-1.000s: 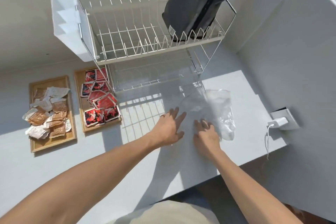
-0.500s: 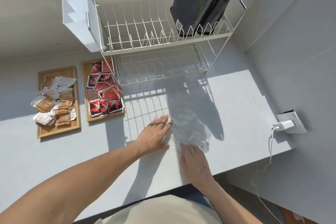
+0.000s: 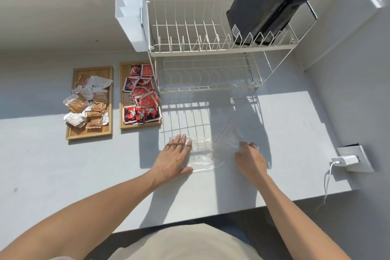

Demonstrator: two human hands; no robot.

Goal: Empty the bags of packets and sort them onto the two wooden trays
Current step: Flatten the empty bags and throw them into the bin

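Observation:
An empty clear plastic bag (image 3: 203, 154) lies flat on the white counter between my hands. My left hand (image 3: 174, 157) presses flat on its left part, fingers spread. My right hand (image 3: 250, 157) rests on the bag's right part (image 3: 229, 135), fingers bent into the plastic. Two wooden trays stand at the left. The left tray (image 3: 89, 133) holds several brown and white packets (image 3: 88, 101). The right tray (image 3: 123, 95) holds several red and black packets (image 3: 141, 95).
A two-tier wire dish rack (image 3: 211, 48) stands behind the bag, with a white holder (image 3: 128, 10) on its left end and a black bag (image 3: 268, 2) on its top tier. A wall socket with a white charger (image 3: 346, 159) and cable sits at the right. The counter's front edge is near my body.
The clear bag has gone from crumpled and raised to lying flat. Both hands moved over it, the left now pressing its left part, the right on its right part.

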